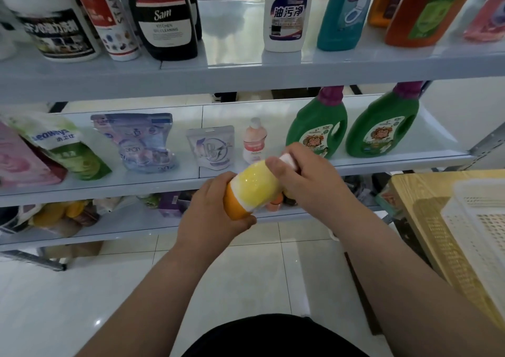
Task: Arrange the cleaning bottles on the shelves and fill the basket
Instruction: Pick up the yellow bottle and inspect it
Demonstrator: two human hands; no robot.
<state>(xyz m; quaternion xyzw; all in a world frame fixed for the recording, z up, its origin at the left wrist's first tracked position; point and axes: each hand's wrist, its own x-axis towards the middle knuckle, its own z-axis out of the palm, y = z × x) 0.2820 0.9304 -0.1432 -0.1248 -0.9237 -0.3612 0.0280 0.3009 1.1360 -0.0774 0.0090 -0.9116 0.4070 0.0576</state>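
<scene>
The yellow-and-orange bottle (pixel 254 190) is held in the air, tilted with its white cap up and to the right, just in front of the middle shelf (pixel 396 164). The left hand (pixel 210 214) grips its orange base, fingers curled under it. The right hand (pixel 306 182) wraps around the neck at the cap. Behind the bottle, a small pink bottle (pixel 254 141) stands on that shelf between a pale pouch (pixel 211 147) and two green detergent jugs (pixel 318 127). On the top shelf (pixel 246 75) stand a black Sam bottle (pixel 164 20) and a teal toilet cleaner (pixel 347 9), well apart. A white basket (pixel 481 220) sits on a wooden table (pixel 415 190) at right.
</scene>
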